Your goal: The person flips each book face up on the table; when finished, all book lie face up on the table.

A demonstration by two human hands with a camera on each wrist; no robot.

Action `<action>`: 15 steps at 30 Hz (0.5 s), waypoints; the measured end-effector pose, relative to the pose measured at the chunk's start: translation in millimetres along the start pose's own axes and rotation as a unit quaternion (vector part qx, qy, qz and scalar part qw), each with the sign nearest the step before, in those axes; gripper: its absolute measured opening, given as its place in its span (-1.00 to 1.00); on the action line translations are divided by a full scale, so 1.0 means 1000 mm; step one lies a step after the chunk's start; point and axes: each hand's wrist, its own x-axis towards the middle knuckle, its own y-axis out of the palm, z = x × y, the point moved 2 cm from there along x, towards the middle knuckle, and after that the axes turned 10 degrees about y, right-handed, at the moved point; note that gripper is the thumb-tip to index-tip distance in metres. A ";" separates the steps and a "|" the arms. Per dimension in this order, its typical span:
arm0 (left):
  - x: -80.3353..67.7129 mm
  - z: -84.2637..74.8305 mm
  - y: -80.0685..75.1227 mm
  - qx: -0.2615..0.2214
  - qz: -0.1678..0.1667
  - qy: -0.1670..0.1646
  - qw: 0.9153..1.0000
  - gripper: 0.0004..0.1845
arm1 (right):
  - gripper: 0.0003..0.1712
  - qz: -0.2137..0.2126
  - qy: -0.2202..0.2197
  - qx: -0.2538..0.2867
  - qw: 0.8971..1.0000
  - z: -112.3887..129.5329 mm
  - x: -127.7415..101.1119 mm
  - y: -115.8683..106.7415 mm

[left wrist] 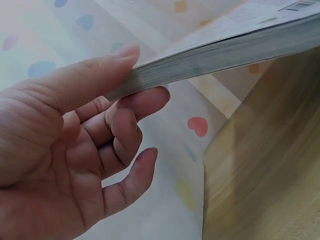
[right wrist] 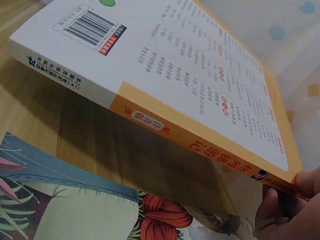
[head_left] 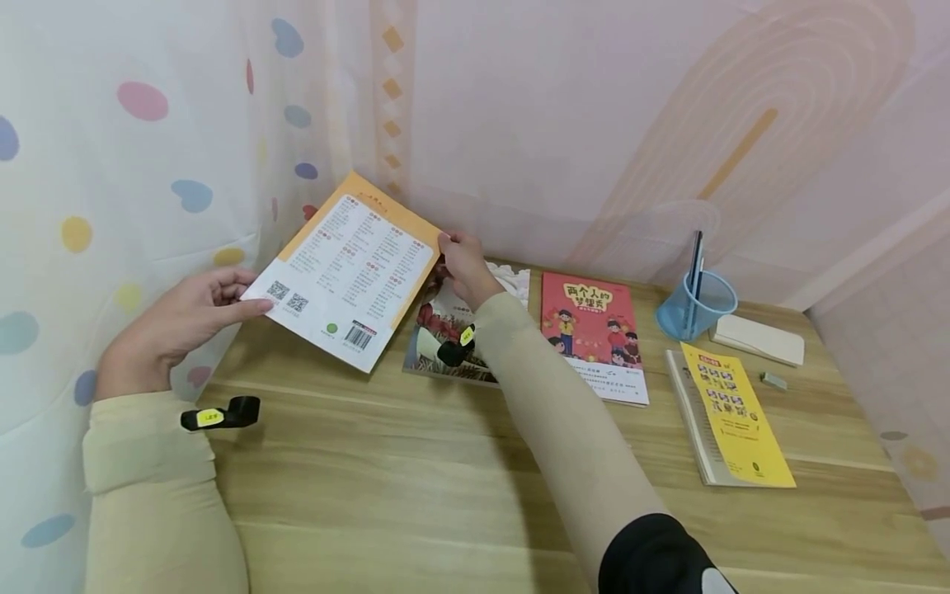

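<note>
You held the orange book (head_left: 349, 268) lifted above the desk (head_left: 416, 487), left hand (head_left: 174, 326) and right hand (head_left: 463, 264) pinching its edges; putting down remained

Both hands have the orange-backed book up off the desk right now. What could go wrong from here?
1. The left hand only pinches the orange-backed book at its page edge, the right hand at a far corner; it may slip or fan open.
2. The book hangs over the flower-cover book, so a drop would likely land on it.
3. The curtain is close to the left hand and might snag.
</note>
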 end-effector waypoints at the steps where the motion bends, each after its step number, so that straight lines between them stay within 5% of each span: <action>1: 0.000 0.000 0.000 0.002 -0.002 -0.002 1.000 -0.72 | -0.56 0.003 -0.001 0.003 1.000 0.000 0.000 -0.001; 11: 0.000 -0.001 -0.002 0.038 -0.033 -0.014 0.999 -0.57 | -0.65 0.021 -0.011 0.019 1.000 0.002 0.003 -0.004; 15: -0.002 0.000 -0.003 0.022 -0.051 -0.019 0.998 -0.68 | -0.65 0.023 -0.007 0.017 1.000 0.000 0.003 -0.004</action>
